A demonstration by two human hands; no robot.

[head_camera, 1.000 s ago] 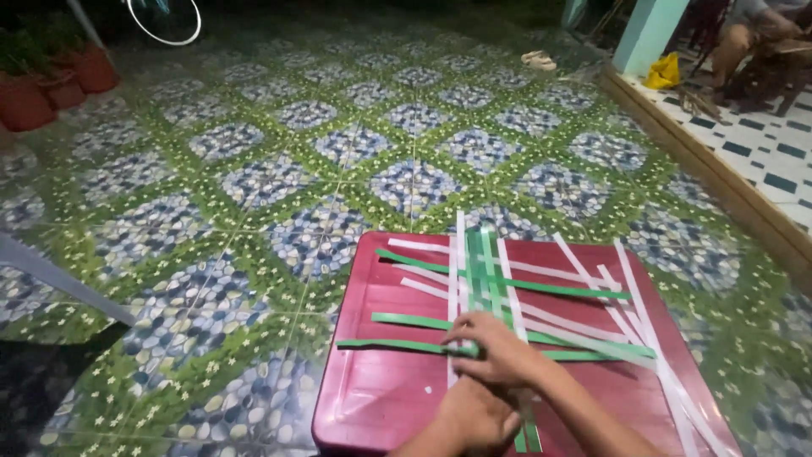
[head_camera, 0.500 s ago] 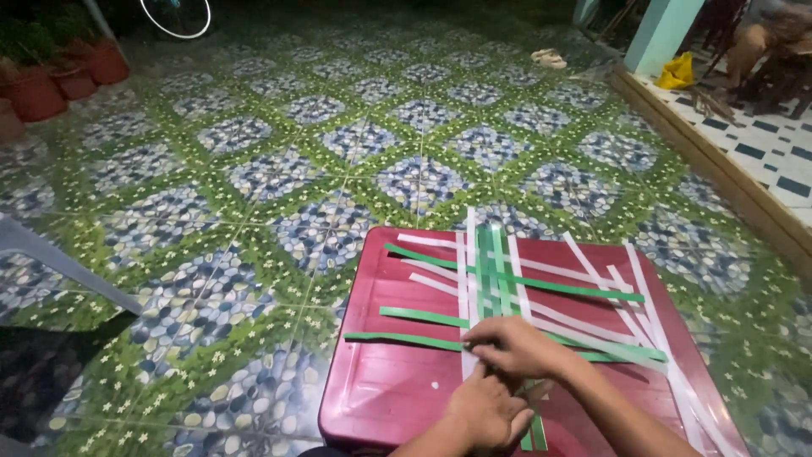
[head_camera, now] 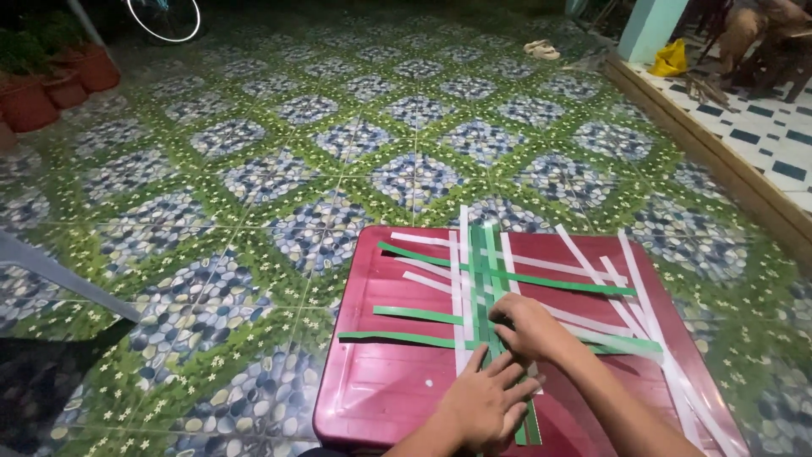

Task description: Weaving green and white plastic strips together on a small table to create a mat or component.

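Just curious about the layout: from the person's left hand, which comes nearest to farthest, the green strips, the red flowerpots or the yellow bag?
1. Green strips, under the left hand on the red table.
2. Red flowerpots, far left.
3. Yellow bag, far upper right.

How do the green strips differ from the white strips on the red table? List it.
The green strips are darker; the white strips are pale. Several green strips lie crosswise under the hands, while loose white strips slant along the right side of the red table. Both are thin, flat, and interlaced at the middle.
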